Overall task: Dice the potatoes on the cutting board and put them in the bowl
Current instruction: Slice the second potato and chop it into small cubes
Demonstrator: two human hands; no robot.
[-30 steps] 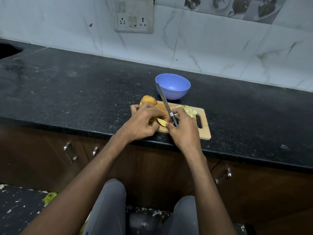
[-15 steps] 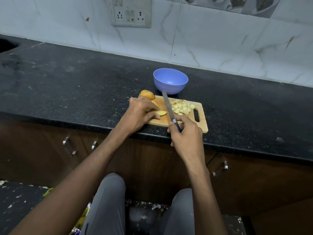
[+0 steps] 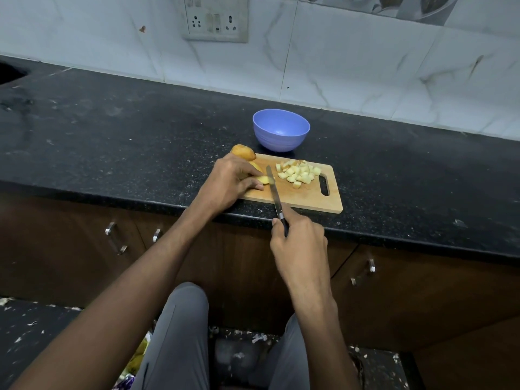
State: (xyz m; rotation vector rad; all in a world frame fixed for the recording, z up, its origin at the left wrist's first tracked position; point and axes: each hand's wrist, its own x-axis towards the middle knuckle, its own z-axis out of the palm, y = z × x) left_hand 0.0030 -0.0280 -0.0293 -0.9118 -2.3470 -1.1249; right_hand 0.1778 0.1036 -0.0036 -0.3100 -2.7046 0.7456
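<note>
A wooden cutting board (image 3: pixel 309 198) lies at the counter's front edge. My left hand (image 3: pixel 228 181) holds a potato slice (image 3: pixel 264 180) down on the board's left part. My right hand (image 3: pixel 298 243) grips the black handle of a knife (image 3: pixel 274 192), whose blade lies along the slice's right end. A pile of potato dice (image 3: pixel 299 173) sits on the board's right half. A whole potato (image 3: pixel 243 152) rests at the board's far left corner. The blue bowl (image 3: pixel 281 130) stands just behind the board; I see nothing inside it.
The black stone counter (image 3: pixel 112 142) stretches left and right of the board. A tiled wall with a socket panel (image 3: pixel 216 19) rises behind. Brown cabinet doors with metal handles (image 3: pixel 115 237) sit under the counter. My knees are below, and peelings litter the floor.
My right hand has drawn the knife back toward me, off the board's near edge. The blade went from raised and tilted to lying low by the slice. My left hand has kept holding the slice.
</note>
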